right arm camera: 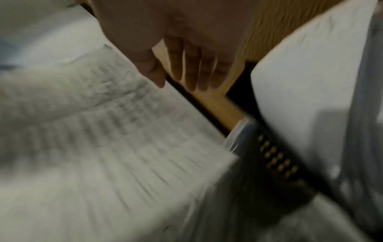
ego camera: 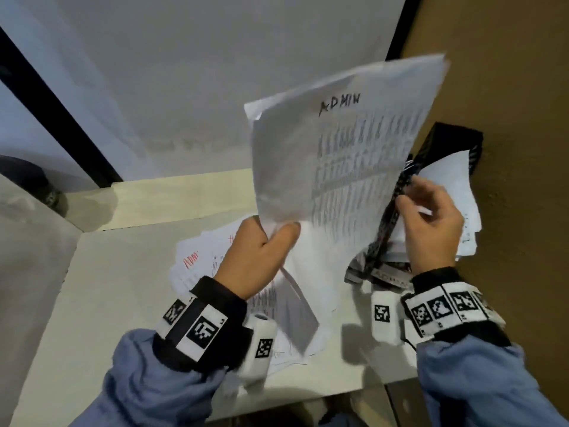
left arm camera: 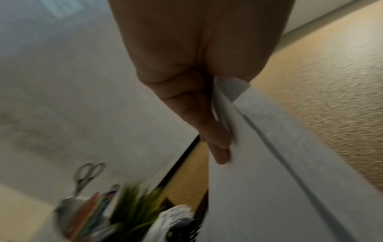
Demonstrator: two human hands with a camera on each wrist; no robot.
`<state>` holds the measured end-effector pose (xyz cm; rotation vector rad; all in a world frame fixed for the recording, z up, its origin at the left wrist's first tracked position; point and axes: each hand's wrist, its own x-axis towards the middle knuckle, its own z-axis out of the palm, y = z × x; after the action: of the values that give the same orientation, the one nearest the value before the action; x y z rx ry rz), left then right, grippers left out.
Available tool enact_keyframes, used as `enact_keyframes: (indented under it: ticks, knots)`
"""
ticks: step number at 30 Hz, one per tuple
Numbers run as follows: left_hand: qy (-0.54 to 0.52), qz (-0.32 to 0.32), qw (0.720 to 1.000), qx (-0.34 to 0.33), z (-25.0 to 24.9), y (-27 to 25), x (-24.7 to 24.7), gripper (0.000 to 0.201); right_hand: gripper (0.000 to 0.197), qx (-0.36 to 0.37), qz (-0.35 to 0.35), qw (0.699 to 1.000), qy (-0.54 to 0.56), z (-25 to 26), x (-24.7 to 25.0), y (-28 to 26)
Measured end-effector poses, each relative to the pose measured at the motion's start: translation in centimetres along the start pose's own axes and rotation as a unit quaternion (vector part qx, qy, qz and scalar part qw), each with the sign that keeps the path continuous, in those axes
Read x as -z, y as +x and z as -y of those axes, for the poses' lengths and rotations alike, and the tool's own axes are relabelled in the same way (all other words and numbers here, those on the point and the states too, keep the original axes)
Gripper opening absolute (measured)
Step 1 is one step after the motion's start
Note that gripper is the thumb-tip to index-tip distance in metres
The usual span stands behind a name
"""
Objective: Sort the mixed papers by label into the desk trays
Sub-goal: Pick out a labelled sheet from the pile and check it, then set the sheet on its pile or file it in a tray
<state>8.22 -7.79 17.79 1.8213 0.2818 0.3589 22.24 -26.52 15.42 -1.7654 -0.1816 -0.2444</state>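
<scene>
My left hand (ego camera: 277,232) holds up a sheaf of printed papers (ego camera: 338,155) by the lower left corner, thumb in front. "ADMIN" is handwritten in black at the top. In the left wrist view the fingers (left arm camera: 219,147) lie behind the sheaf (left arm camera: 279,172). The black mesh desk trays (ego camera: 455,134) stand at the right against the brown wall, with white sheets (ego camera: 446,180) sticking out. My right hand (ego camera: 406,198) is at the trays' front rim, behind the raised sheaf. In the right wrist view its fingers (right arm camera: 194,73) are straight and hold nothing, above the tray rim (right arm camera: 275,160).
More papers (ego camera: 197,263), one labelled "ADM" in red, lie on the white desk (ego camera: 92,288) under my left wrist. A white partition stands behind the desk. The left wrist view shows a cup with scissors (left arm camera: 87,175) and pens, and a green plant (left arm camera: 134,204).
</scene>
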Motion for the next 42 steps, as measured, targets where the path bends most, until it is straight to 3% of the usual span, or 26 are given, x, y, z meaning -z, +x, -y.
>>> enact_keyframes:
  ticks: [2, 5, 6, 7, 9, 11, 13, 16, 19, 21, 23, 25, 28, 31, 33, 35, 38, 42]
  knots:
    - [0.001, 0.011, 1.0, -0.023, -2.5, 1.1, -1.8, 0.033, 0.054, -0.009, -0.101, 0.991, -0.084, -1.6, 2.7, 2.2]
    - [0.046, 0.015, 0.997, -0.063, -5.0, 3.0, -5.0, 0.047, 0.097, -0.195, -0.101, 0.961, -0.169, -5.1, 5.8, 5.0]
    - [0.07, 0.016, 0.994, -0.078, -5.4, 3.6, -6.2, 0.049, 0.1, -0.253, -0.072, 0.952, -0.158, -6.4, 6.4, 5.6]
    - [0.1, 0.012, 0.989, -0.107, -5.6, 4.1, -7.3, 0.046, 0.09, -0.292, -0.044, 0.946, -0.136, -7.2, 6.8, 5.8]
    - [0.154, 0.031, 0.977, -0.146, -5.5, 5.1, -9.7, 0.021, 0.053, -0.321, -0.009, 0.94, -0.115, -8.4, 7.2, 5.9]
    - [0.21, 0.059, 0.964, -0.154, -5.1, 6.0, -12.2, 0.045, 0.033, -0.299, -0.005, 0.945, -0.13, -8.9, 7.1, 5.8]
    - [0.261, 0.077, 0.95, -0.153, -4.6, 6.6, -14.5, 0.063, 0.026, -0.247, 0.003, 0.958, -0.144, -8.8, 7.1, 5.8]
    - [0.276, 0.095, 0.947, -0.137, -3.4, 7.2, -17.2, 0.069, 0.038, -0.166, -0.001, 0.974, -0.157, -8.7, 6.8, 6.0]
    - [0.278, 0.108, 0.95, -0.094, -1.8, 7.8, -19.1, 0.067, 0.058, -0.16, 0.13, 0.966, -0.158, -7.8, 5.8, 6.1]
    - [0.287, 0.112, 0.948, -0.076, -0.5, 8.2, -20.2, 0.065, 0.056, -0.153, 0.163, 0.954, -0.201, -6.4, 6.2, 6.4]
    - [0.287, 0.111, 0.949, -0.067, 0.6, 8.5, -20.9, 0.065, 0.04, -0.165, 0.124, 0.943, -0.261, -5.2, 7.2, 6.8]
    - [0.276, 0.113, 0.954, -0.044, 1.7, 9.0, -21.5, 0.067, 0.032, -0.084, 0.11, 0.965, -0.222, -3.7, 8.0, 7.5]
    - [0.24, 0.187, 0.953, 0.005, 3.8, 9.6, -22.8, 0.072, 0.024, 0.001, 0.003, 0.988, -0.156, -2.1, 7.9, 7.9]
    - [0.268, 0.278, 0.92, 0.06, 5.1, 10.2, -23.6, 0.07, 0.052, -0.032, -0.008, 0.973, -0.23, -1.9, 7.2, 7.1]
    - [0.302, 0.307, 0.899, 0.08, 5.2, 10.5, -23.6, 0.068, 0.069, -0.065, 0.04, 0.953, -0.293, -2.3, 6.5, 6.5]
    - [0.321, 0.305, 0.893, 0.079, 5.2, 10.5, -23.4, 0.061, 0.07, -0.096, 0.087, 0.936, -0.326, -3.9, 6.2, 6.3]
    - [0.316, 0.284, 0.904, 0.047, 5.3, 9.7, -22.3, 0.052, 0.063, -0.098, 0.078, 0.938, -0.323, -4.1, 6.4, 6.5]
    - [0.234, 0.255, 0.938, 0.016, 5.3, 6.3, -18.5, 0.036, 0.05, 0.011, -0.005, 0.962, -0.271, -2.7, 5.8, 6.2]
